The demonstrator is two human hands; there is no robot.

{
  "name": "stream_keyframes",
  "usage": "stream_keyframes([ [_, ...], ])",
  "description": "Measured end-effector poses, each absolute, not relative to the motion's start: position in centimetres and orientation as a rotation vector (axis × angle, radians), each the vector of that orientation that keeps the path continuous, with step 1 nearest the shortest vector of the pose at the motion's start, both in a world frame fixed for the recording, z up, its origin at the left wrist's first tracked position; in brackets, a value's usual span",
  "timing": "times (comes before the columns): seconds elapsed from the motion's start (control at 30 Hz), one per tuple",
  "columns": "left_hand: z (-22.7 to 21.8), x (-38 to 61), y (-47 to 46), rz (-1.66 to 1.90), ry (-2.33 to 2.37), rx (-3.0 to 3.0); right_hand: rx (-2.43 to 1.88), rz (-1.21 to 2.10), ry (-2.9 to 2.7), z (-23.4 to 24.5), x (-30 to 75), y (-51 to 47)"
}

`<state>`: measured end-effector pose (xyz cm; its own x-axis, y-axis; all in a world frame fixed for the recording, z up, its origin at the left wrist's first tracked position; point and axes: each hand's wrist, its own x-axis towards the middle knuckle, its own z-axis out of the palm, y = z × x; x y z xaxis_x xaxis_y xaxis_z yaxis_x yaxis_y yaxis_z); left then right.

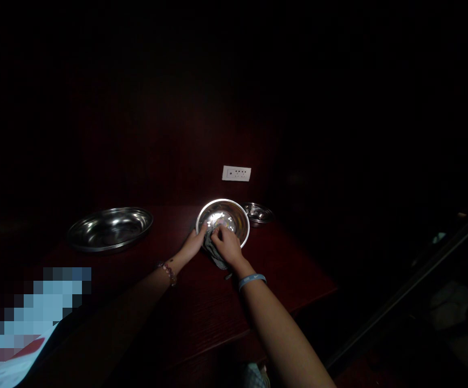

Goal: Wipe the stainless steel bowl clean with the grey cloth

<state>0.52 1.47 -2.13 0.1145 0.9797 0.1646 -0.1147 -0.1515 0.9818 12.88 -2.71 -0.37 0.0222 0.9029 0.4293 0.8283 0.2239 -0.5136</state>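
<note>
A shiny steel bowl (222,207) is tilted so that its inside faces me, above the dark red table. My left hand (194,241) grips its left rim, the thumb over the edge and the other fingers hidden behind. Inside the bowl, my right hand (227,245) is closed on a dark grey checked cloth (217,257). The cloth bunches at the fingers and hangs over the near rim. A beaded bracelet (171,273) circles my left wrist, and a blue wristband (252,279) my right.
On the table (201,318), a wide oval steel tray (110,229) lies at the left. Behind the bowl to the right sits a smaller steel dish (258,212). A white socket plate (236,173) is on the wall. The table's right edge drops into darkness.
</note>
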Motion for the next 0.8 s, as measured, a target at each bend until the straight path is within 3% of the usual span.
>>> stream_keyframes([
  [0.8,-2.41,0.37,1.71,1.304,0.979,1.317,-1.551,0.199,-1.803,0.31,12.82,-3.18],
])
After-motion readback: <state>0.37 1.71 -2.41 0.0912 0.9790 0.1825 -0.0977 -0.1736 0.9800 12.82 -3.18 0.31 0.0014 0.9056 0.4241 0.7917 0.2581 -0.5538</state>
